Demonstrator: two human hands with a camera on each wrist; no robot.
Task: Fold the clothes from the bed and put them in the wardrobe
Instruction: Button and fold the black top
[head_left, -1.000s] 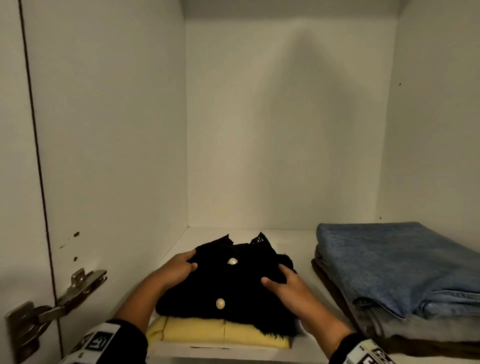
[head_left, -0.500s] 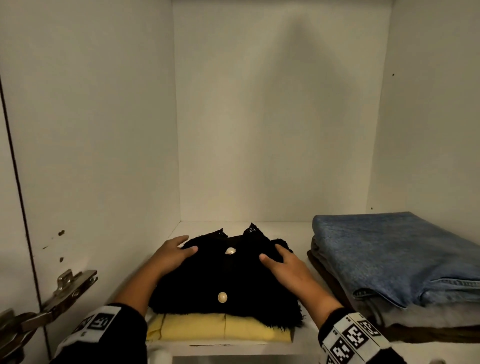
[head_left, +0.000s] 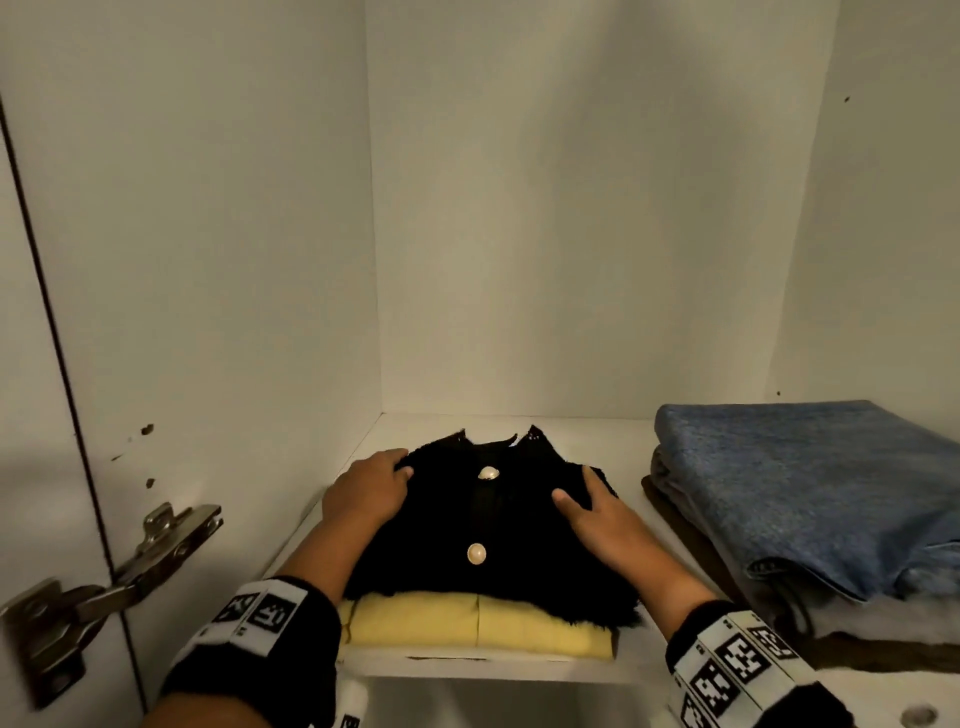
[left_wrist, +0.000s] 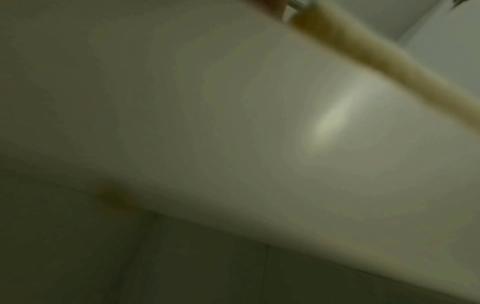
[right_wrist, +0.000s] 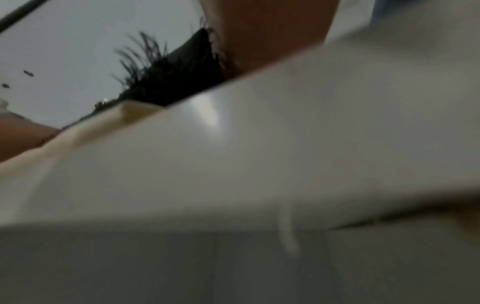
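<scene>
On the white wardrobe shelf (head_left: 597, 431), the folded fuzzy black cardigan with pearl buttons (head_left: 493, 525) lies atop a folded yellow garment (head_left: 467, 623). The left hand (head_left: 366, 493) and right hand (head_left: 602, 514) rest flat on it, fingers extended, gripping nothing. Dragging them back could pull the pile off the front edge.

A fuzzy black cardigan (head_left: 493, 525) of fringed, hairy knit carries glossy, pearl-like buttons (head_left: 476, 554) and lies on a smooth, matt yellow garment (head_left: 483, 626). Beside it, coarse blue denim (head_left: 810, 488) tops a stack of cloth. The wardrobe shelf (head_left: 628, 447) and walls look like smooth white laminate with a faint sheen, and the door hinge (head_left: 104, 587) is dull grey metal.
</scene>
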